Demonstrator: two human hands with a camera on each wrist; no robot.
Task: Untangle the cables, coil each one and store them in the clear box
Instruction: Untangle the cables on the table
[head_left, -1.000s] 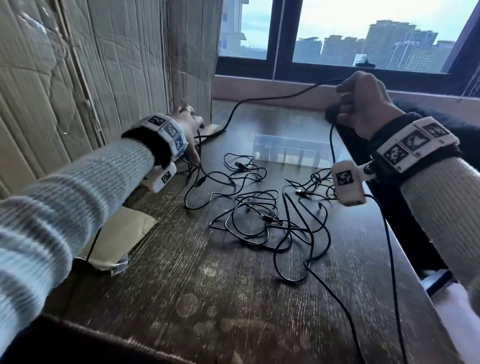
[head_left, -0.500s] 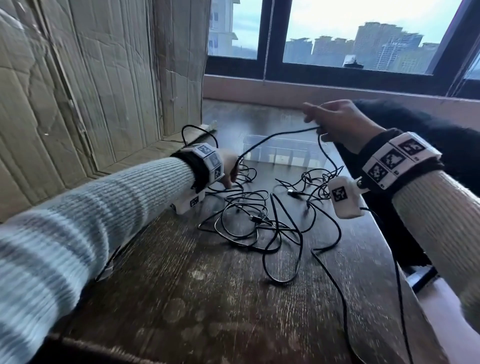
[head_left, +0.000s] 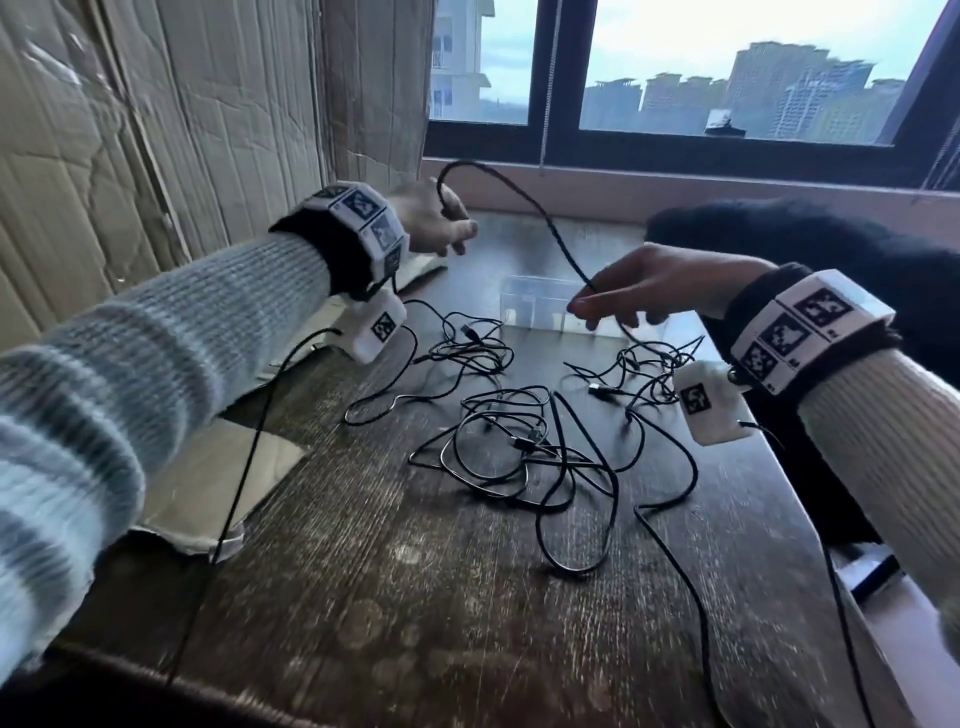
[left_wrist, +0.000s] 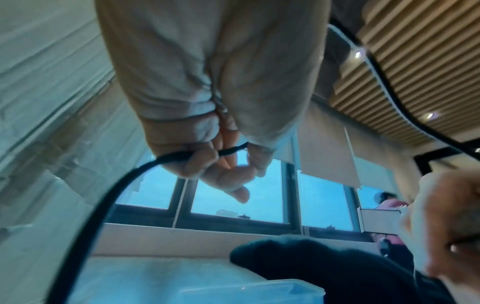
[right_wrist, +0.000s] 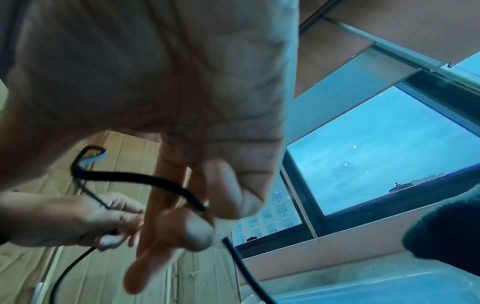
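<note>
The black cable (head_left: 524, 208) you hold runs between your two hands above the far part of the dark wooden table (head_left: 415, 597). Your left hand (head_left: 434, 218) is raised at the far left beside the cardboard sheets (head_left: 156, 130), fingers curled round one end of it; the left wrist view shows the cord (left_wrist: 145, 166) pinched between thumb and fingers. From there the cable arches up, then slopes down to the right into your right hand (head_left: 649, 291), so its long axis lies left to right, higher at the left. Your right hand grasps it between thumb and fingertips (right_wrist: 197, 232), and the cord drops below that hand toward the tangled cables (head_left: 519, 441).

That tangle lies loose on the table, near of both hands, with several thin black leads looped over one another and small plugs showing among them; one strand trails off toward the near right edge. The clear box (head_left: 540, 304) stands on the table at the far side, just behind your right hand, its long side running left to right.

The white wrist bands (head_left: 363, 218) carry black-and-white square marker patterns; no readable words or brand show on cables or box. Beyond the window (head_left: 727, 67) stand blurred tower blocks.
</note>
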